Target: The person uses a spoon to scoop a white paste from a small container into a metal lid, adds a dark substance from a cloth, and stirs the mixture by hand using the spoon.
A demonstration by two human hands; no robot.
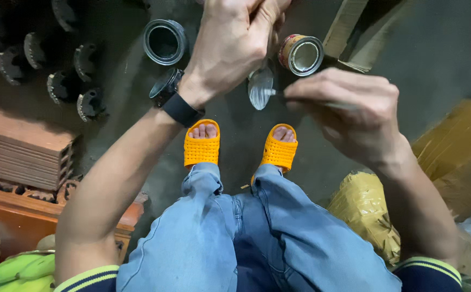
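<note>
Fingers (pixel 257 21) of the left hand (pixel 232 48) are pinched shut over the top of a small, round, shiny metal piece (pixel 261 87) in the upper middle of the frame; where exactly they grip it is hidden by the knuckles. A black smartwatch (pixel 173 97) sits on that wrist. Closed around a thin metal-tipped tool (pixel 278 93), the right hand (pixel 349 116) holds its tip touching the shiny piece's right edge; the handle is blurred, so its kind cannot be told.

Both are held above a dark concrete floor (pixel 435 48), over 2 feet in orange perforated rubber slippers (pixel 202 143). On the floor stand 2 tins: an open, dark, round metal tin (pixel 164 41) to the upper left and a red-and-yellow labelled tin (pixel 301 54) just right of the hands.

Good work here probably means a steady pinch from the left hand, short controlled strokes from the tool, and keeping the piece over the tins so nothing drops far.

At the upper left lie dark toothed metal parts (pixel 62 86); below them are red bricks (pixel 22 146) and green bananas (pixel 19 267). Tape-wrapped parcels (pixel 365 208) sit at the lower right.
</note>
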